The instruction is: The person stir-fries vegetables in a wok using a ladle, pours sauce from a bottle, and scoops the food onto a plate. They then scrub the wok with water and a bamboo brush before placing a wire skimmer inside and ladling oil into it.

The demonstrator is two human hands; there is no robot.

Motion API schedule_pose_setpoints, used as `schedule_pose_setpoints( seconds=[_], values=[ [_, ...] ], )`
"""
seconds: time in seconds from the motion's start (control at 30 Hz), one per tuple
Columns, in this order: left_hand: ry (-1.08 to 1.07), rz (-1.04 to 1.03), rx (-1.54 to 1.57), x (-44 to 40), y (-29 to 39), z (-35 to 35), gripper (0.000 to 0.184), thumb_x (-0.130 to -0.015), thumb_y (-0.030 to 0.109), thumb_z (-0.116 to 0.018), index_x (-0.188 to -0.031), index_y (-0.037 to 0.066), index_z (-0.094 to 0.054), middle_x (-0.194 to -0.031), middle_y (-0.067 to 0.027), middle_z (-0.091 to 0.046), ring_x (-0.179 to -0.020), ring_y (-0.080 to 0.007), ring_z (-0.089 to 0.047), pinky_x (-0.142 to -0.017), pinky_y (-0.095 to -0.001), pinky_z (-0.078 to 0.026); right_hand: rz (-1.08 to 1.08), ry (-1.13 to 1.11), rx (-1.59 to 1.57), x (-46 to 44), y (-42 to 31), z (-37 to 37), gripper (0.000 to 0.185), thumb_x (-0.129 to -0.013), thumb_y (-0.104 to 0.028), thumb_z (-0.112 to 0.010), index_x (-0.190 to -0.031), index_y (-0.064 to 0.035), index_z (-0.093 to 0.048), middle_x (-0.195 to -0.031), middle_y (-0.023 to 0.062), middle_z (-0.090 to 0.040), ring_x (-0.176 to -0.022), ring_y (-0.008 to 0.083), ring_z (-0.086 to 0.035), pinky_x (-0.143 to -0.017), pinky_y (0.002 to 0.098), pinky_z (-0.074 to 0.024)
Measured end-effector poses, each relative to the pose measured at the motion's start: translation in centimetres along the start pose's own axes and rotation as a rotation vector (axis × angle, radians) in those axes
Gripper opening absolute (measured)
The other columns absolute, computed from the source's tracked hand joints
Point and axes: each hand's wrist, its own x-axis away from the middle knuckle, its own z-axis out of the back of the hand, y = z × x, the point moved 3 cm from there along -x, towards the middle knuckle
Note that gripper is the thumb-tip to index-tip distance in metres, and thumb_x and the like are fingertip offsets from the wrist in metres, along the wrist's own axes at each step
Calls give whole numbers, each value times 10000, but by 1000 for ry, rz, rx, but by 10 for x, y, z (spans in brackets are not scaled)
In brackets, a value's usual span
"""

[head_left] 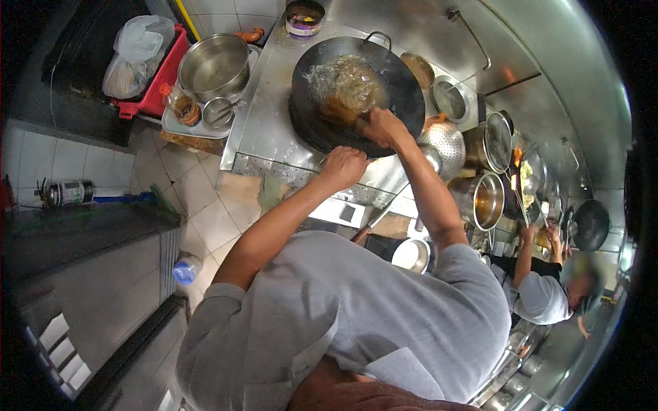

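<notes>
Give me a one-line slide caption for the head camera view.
Left hand at the near rim of a dark wok, right hand inside it, near glistening brownish contents.

A pale tiled floor (pixel 195 186) and white tiled wall (pixel 65 156) at left — shiny steel panelling (pixel 579 79) at right.

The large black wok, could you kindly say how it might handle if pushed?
The large black round wok is probably heavy, being broad and holding frothy brownish liquid. Its curved wall might let it rock, and that churned liquid may slosh.

Commercial kitchen: wok (pixel 399 85), steel counter (pixel 266 103)
</notes>
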Motion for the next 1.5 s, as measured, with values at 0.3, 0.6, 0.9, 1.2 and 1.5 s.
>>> schedule_pose_setpoints(
  seconds=[0.3,0.6,0.9,1.2,1.5],
  values=[
    [-122,36,-4,-10,2,2,286,-878,249,-588,-721,20,-658,-717,-208,-662,-694,-379,-666,-687,-507,-507,-173,179,37,-65,26,-6,408,-857,-356,-592,-961,27,-684,-867,287,-677,-869,420,-683,-818,502,-533],
    [-107,75,76,-10,-1,-4,332,-896,279,-547,-732,13,-660,-723,-226,-661,-687,-391,-663,-683,-525,-514,-59,42,329,26,13,29,393,-863,-377,-613,-930,6,-677,-903,266,-690,-900,411,-688,-813,465,-560],
    [-122,41,16,-15,-4,-7,357,-897,312,-547,-720,29,-673,-686,-211,-660,-631,-392,-657,-632,-521,-519,28,200,136,9,28,-28,425,-857,-395,-600,-990,7,-642,-973,294,-665,-947,432,-660,-855,503,-532],
    [-110,78,-8,-16,-9,-9,367,-868,319,-559,-663,43,-686,-658,-202,-656,-612,-380,-662,-617,-499,-531,-119,36,221,-52,63,52,480,-820,-463,-654,-937,0,-704,-948,225,-708,-804,341,-719,-690,443,-583],
    [-133,72,-8,-13,-15,-12,378,-866,351,-565,-679,52,-699,-624,-193,-647,-580,-369,-649,-614,-503,-519,-109,-110,265,75,16,-2,420,-880,-364,-570,-1031,13,-673,-955,265,-685,-920,419,-680,-829,484,-553]
  ],
)
